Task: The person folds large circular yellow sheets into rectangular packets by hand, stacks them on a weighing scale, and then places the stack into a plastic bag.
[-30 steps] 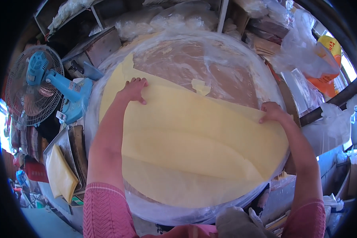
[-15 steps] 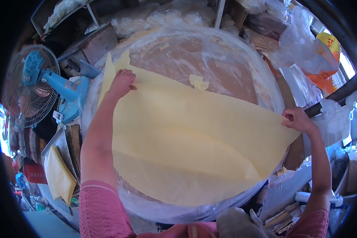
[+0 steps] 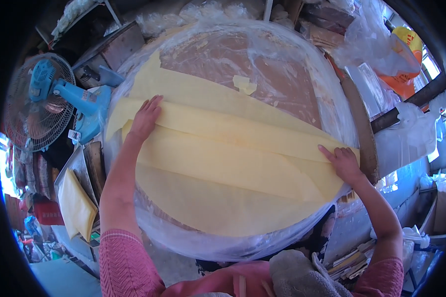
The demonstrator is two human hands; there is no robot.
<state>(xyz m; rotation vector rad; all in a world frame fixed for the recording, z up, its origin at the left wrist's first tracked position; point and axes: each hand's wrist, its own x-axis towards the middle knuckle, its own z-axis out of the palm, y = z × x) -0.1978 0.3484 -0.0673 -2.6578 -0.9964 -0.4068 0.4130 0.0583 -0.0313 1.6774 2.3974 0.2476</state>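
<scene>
A large thin pale yellow sheet [image 3: 223, 163] lies on a round board covered in clear plastic [image 3: 282, 74]. The sheet is folded over itself in a long band running from upper left to lower right. My left hand [image 3: 146, 116] presses flat on the fold's left end, fingers together. My right hand [image 3: 342, 161] rests on the fold's right end near the board's rim, fingers pinching the sheet's edge. A small torn scrap of yellow sheet [image 3: 245, 84] lies on the bare brown part of the board.
A blue electric fan [image 3: 49, 104] stands at the left. Below it lies a folded yellow piece [image 3: 77, 205] on metal trays. Plastic bags [image 3: 381, 44] and an orange container sit at the right. A grey cloth [image 3: 297, 274] lies on my lap.
Both hands have pulled the sheet's far edge toward me, folding it over into a band. My right hand moved down and right along the rim.
</scene>
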